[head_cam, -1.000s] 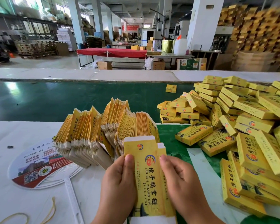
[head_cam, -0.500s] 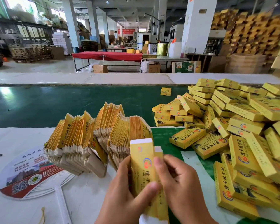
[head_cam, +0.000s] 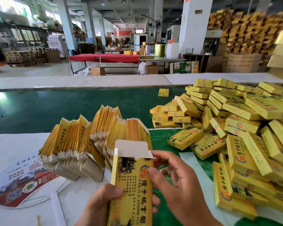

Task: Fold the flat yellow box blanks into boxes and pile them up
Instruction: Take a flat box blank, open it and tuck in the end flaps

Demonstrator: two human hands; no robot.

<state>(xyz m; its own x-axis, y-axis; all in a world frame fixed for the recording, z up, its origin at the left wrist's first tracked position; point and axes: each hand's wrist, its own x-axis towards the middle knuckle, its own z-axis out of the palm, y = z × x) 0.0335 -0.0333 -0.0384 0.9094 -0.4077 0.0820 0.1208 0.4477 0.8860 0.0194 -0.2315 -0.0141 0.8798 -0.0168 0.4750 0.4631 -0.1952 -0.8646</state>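
Box in hand: a yellow box blank is sitting low in the middle of the view, opened into a sleeve, its top flap standing unfolded.
Left hand: the left hand is gripping the lower part of the box, thumb on the printed face.
Right hand: the right hand is holding the right edge, its fingers curling at the open top end by the side tab.
Done: a big heap of folded boxes is lying to the right, loosely tumbled.
Left: a thick fanned stack of flat blanks is waiting just behind the box, so much work likely remains.
Around: a printed hand fan is lying on the counter at left; one stray box is sitting on the green belt.
In the way: the heap is crowding the right side, leaving little room for a tidy pile.
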